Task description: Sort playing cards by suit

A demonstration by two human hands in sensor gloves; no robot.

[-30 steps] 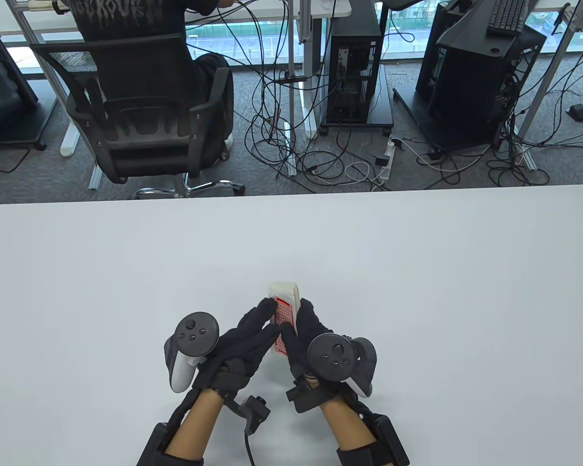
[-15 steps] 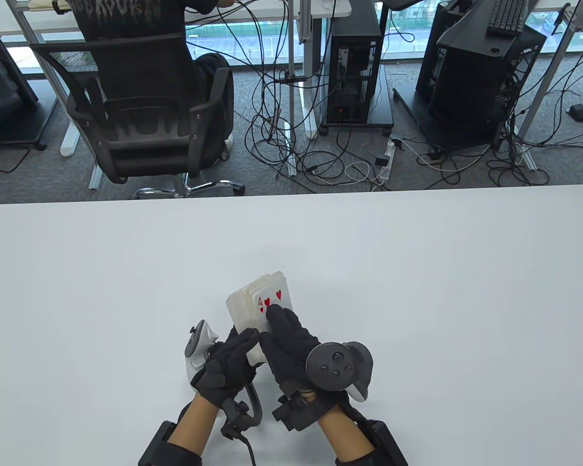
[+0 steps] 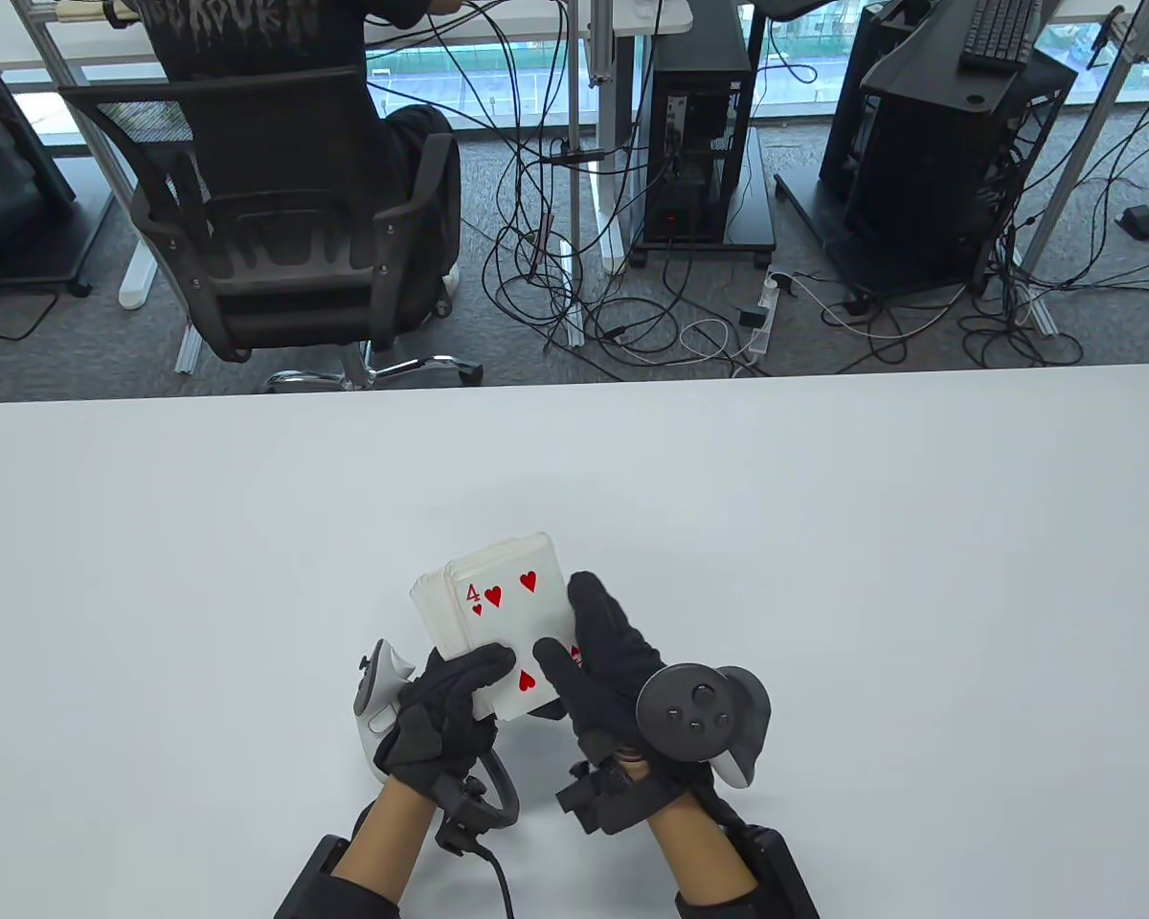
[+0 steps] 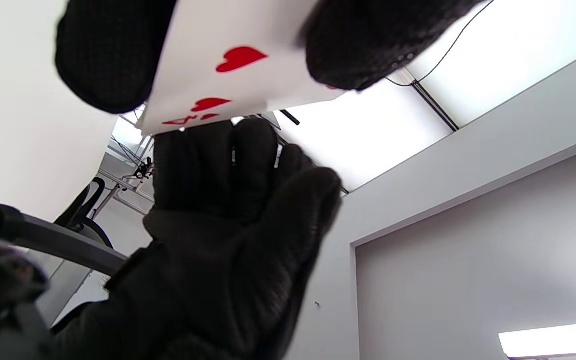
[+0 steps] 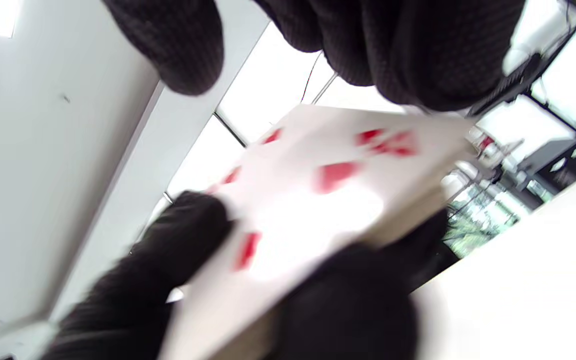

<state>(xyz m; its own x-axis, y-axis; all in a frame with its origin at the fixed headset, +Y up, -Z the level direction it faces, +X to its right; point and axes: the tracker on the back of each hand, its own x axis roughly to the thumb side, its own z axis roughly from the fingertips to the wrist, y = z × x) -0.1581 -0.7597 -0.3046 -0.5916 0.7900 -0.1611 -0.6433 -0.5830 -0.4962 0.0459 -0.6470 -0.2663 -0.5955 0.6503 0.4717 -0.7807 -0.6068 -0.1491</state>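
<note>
A face-up deck of playing cards (image 3: 433,605) is held above the white table (image 3: 823,536) near its front edge. My left hand (image 3: 467,682) grips the deck from below, thumb on top. The top card, a four of hearts (image 3: 522,617), sits slightly to the right of the stack. My right hand (image 3: 567,622) pinches this card, thumb on its face and fingers along its right edge. In the left wrist view the four of hearts (image 4: 228,65) shows between dark fingertips. The right wrist view shows the same card (image 5: 318,195), blurred.
Beyond the table's far edge a person sits in a black mesh chair (image 3: 278,220) with their back to me. Tangled cables (image 3: 632,316) and computer towers (image 3: 699,144) stand on the carpet behind.
One second ago the deck stood on edge between both hands with its red back showing. It has since turned face up, and the right hand has drawn the four of hearts off to the right.
</note>
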